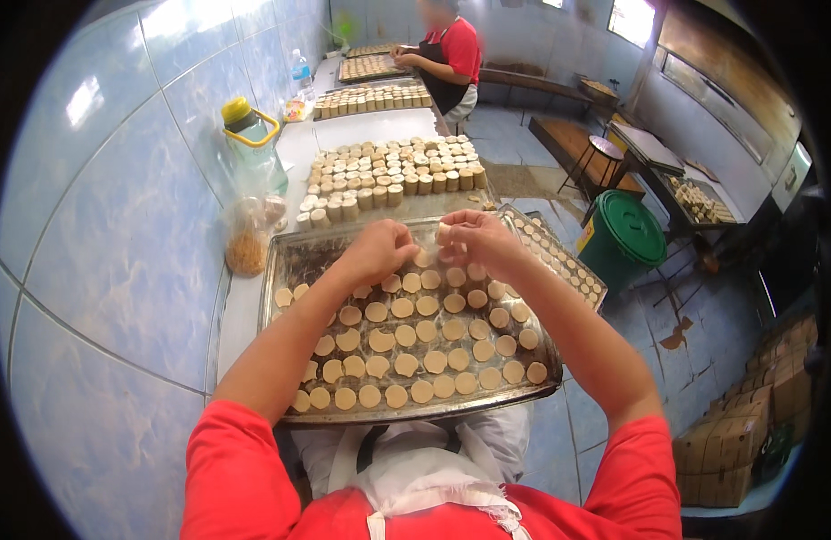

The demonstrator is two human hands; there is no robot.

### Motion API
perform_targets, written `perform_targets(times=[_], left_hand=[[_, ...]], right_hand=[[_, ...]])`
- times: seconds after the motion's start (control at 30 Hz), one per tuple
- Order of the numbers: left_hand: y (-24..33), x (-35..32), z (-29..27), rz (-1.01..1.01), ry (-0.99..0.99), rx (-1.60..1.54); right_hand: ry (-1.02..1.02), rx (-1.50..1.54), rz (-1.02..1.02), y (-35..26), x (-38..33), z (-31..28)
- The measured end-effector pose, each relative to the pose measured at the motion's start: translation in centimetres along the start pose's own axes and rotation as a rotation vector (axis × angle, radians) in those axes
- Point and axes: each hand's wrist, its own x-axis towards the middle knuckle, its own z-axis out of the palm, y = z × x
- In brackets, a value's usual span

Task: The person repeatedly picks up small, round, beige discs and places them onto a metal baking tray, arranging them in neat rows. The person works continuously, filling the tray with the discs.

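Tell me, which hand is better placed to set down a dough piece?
Probably the right hand: it seems to pinch a dough piece over the tray. The left hand is close, but its grip is unclear.

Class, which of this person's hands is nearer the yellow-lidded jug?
Left. Over the tray, the left hand is right of the jug; the right hand is farther right.

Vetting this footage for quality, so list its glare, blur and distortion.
Head view: white glare on the blue wall tiles, window washed out; head view: fisheye curves those tiles' lines, corners go black; head view: soft haze just below the right hand.
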Motion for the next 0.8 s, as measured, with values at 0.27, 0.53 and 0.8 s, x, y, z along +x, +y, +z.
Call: perform_targets(times=[0.27, 0.53, 0.8], left_hand=[[-0.1, -0.7, -1.9, 0.088, -0.029, -0.346], [-1.3, -1.9, -2.4, 0.090, 0.015, -0.344], [-2.1, -2.6, -3.1, -0.033, -0.012, -0.229]], right_hand=[[-0.082, -0.035, 0.021, -0.1, 0.3, 3.0], [-0.131, -0.090, 0.022, -0.1, 0.5, 4.2], [-0.135, -0.025, 0.001, 0.1, 0.8, 5.1]])
